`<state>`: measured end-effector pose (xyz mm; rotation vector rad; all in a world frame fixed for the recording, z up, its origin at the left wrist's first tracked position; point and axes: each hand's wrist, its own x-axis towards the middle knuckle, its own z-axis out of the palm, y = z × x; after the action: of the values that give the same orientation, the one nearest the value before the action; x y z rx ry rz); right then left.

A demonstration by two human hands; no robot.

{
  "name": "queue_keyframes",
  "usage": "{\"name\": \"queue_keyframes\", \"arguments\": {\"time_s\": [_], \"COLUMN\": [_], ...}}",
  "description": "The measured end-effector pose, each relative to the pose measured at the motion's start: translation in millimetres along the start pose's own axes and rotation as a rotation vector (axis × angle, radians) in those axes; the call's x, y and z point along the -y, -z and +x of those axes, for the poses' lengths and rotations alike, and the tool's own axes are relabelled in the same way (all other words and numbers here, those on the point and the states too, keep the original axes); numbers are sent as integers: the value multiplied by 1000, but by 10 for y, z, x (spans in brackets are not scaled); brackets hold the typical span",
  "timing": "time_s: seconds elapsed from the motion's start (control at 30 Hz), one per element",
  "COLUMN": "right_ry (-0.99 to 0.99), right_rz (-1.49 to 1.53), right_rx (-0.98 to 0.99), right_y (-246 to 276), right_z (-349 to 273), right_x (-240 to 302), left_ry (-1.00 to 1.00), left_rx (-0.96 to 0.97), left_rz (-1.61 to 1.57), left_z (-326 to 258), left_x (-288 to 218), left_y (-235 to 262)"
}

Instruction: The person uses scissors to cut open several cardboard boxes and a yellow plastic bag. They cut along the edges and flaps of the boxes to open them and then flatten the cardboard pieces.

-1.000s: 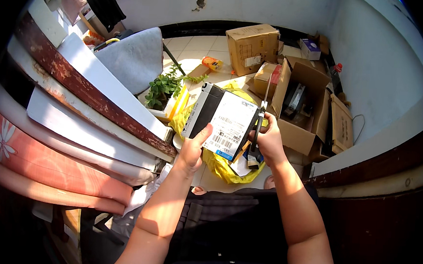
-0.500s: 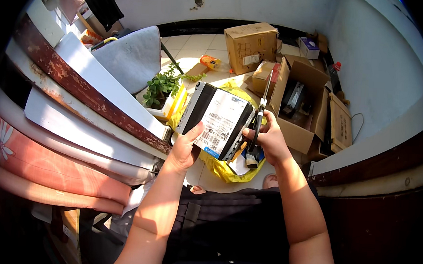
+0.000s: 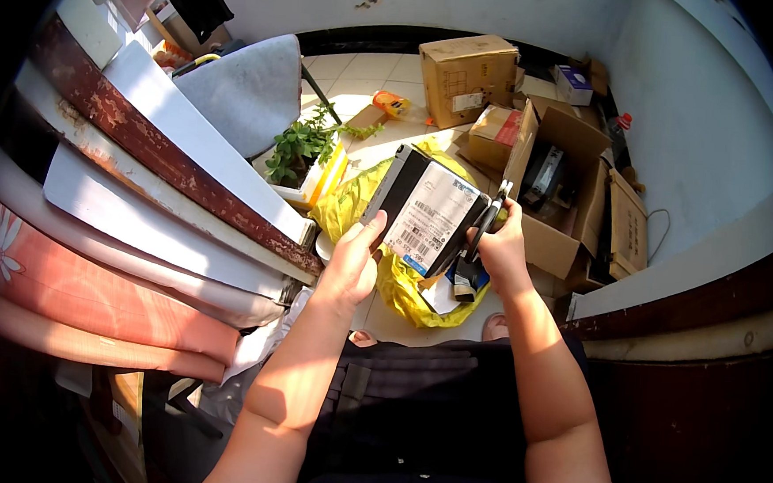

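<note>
**Black parcel held up, scissors at its edge**

My left hand grips the lower left side of the parcel, thumb laid up against its near face and fingers wrapped behind, so the hand is closed on it. My right hand is closed around a pair of scissors; the blades point up along the parcel's right edge and touch it or sit just beside it, I cannot tell which. The parcel is a flat black package with a white label on the face turned towards me. It is tilted, top leaning away to the right, and held in the air above my lap.

Directly beneath it lies a crumpled yellow bag on the tiled floor. To the left of the bag stands a small green plant. To the right is an open cardboard box with something dark inside, and behind that a closed box near the wall.
</note>
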<state>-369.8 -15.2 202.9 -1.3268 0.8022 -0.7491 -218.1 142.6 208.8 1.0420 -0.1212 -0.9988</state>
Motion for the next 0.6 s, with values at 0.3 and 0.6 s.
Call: {"name": "queue_keyframes", "arguments": {"time_s": [0.3, 0.6], "right_ry": [-27, -12], "right_rz": [-336, -564], "right_rx": [-41, 27], "right_y": [-82, -160], "right_z": [9, -168], "right_x": [-214, -77], "left_ry": [-371, -149], "left_rx": [19, 89], "left_rz": [1587, 1578], "left_z": [-52, -30], "left_x": [187, 94], "left_y": [-289, -227]}}
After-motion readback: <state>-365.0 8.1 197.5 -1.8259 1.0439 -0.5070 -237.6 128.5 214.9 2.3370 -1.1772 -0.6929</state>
